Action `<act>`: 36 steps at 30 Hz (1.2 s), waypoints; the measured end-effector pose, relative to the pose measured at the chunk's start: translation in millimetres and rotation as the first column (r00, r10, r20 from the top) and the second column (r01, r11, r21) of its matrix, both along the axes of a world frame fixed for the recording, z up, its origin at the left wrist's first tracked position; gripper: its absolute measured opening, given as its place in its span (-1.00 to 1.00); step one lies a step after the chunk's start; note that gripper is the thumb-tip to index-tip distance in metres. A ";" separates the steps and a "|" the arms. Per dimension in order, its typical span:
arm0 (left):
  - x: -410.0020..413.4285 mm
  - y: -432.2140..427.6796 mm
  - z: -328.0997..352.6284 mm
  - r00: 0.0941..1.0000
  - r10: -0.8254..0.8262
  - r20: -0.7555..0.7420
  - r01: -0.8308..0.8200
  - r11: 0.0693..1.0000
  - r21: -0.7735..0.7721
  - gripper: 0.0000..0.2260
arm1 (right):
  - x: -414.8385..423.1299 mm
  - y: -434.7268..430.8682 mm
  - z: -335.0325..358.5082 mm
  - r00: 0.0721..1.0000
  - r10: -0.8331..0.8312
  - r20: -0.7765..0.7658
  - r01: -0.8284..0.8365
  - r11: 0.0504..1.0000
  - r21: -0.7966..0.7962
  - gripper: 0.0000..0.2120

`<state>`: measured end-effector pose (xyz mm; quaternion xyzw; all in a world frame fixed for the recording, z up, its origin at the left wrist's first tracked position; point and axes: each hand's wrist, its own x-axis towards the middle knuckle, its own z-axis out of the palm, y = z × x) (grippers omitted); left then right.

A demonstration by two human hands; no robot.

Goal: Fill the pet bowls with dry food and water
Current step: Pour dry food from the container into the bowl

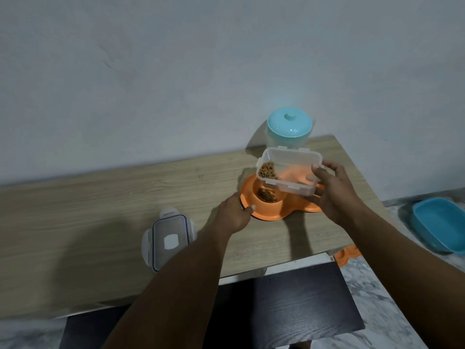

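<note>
Head view: right hand (334,195) grips a clear container (289,172) by its right end. It's tipped just above the orange pet bowl (266,214), w/ dry food (268,170) bunched in its low left corner. More kibble sits in the bowl's left well; the right well is hidden behind container & hand. Left hand (234,215) holds the bowl's left rim, fingers curled on the edge. Bowl sits on the desk (100,197), toward its right end. Lid (168,239) lies flat on the desk, left of the bowl & apart from it. Teal-lidded jar (289,127) stands behind, by the wall. Blue tub (437,222) on the floor, far right.
</note>
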<state>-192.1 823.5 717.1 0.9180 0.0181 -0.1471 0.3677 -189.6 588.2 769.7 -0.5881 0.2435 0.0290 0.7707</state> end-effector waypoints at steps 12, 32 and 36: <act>-24.5 46.0 38.7 0.929 0.368 -0.042 -0.348 0.831 -0.434 -0.59 | -25.2 122.6 -7.9 0.994 0.110 -0.025 -0.100 0.960 0.262 -0.63; -50.2 102.5 -2.5 0.963 0.251 -0.102 -0.267 0.943 -0.199 -0.77 | -63.4 158.9 -57.6 0.788 0.525 -0.321 -0.614 0.624 -0.484 -0.41; -52.7 101.2 -2.5 0.969 0.236 -0.068 -0.244 0.959 -0.143 -0.76 | -62.6 158.2 -57.8 0.774 0.533 -0.342 -0.629 0.581 -0.516 -0.36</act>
